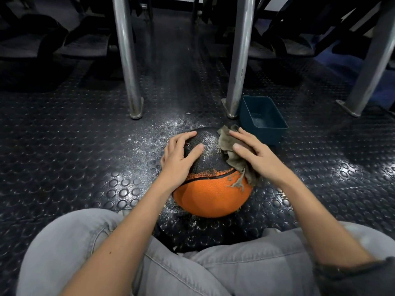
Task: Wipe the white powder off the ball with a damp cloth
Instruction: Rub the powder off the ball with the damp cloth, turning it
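Nearest the camera are the person's knees in grey jeans (213,272), spread apart, with both bare forearms reaching out over them toward 12 o'clock. Between the knees and just beyond them the ball (211,197) sits on the floor (64,150), a dark rubber floor with raised round studs. The ball's near half is orange and its far, upper part is black with a fine pattern. A pale white dusting shows on the black panel around its middle and along the seam where black meets orange.

The left hand (179,155) lies on the ball at its 10 o'clock side, fingers (197,149) spread and laid flat against the black surface, gripping nothing. The right hand (256,155) is at the ball's 2 o'clock side, pressing the cloth (232,161) onto the ball with fingers stretched out, not curled round it. The cloth is a frayed grey-brown rag; loose threads hang from its near edge over the orange part.

White powder (168,130) is scattered on the floor around the ball, thickest toward 11 o'clock. At 1 o'clock from the ball, just beside the right hand, stands a dark blue tub (273,134), open at the top. Two metal legs (126,60) (239,60) rise from the floor at 11 and 1 o'clock, the second touching or nearly touching the tub's far corner.
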